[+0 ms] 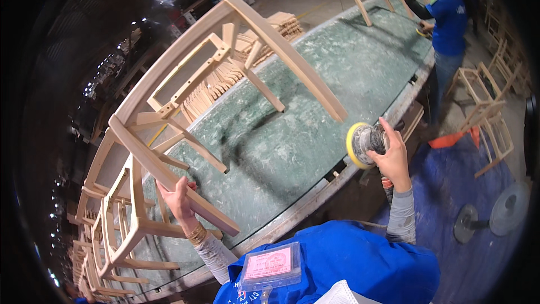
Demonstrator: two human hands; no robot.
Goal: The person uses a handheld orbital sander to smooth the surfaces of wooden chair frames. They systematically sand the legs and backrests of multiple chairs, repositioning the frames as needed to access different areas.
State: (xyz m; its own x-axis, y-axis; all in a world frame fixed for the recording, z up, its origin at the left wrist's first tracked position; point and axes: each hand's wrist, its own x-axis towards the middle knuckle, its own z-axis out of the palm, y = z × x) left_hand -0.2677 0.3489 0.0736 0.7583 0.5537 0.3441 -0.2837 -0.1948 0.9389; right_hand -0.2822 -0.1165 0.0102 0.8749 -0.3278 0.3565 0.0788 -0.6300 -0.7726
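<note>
– "While both hands are occupied, what is gripped by the right hand (394, 160)?"
– "A yellow-padded sander (371, 141), wrapped by the thumb and bent fingers, with one finger stretched out. It is held near the edge of the table (304, 163), just beside one end of a wooden chair frame (288, 61)."
– "And the left hand (179, 200)?"
– "It is curled around a lower part of that chair frame, some fingers hidden by the wood. The chair frame is seen over the green-topped table."
– "What is shown farther out?"
– "Stacked wooden pieces (284, 24) beyond the table, more chair frames (127, 240) lined up at left and, at the far end, another frame (360, 11) being handled by a co-worker (450, 22) in blue."
</note>
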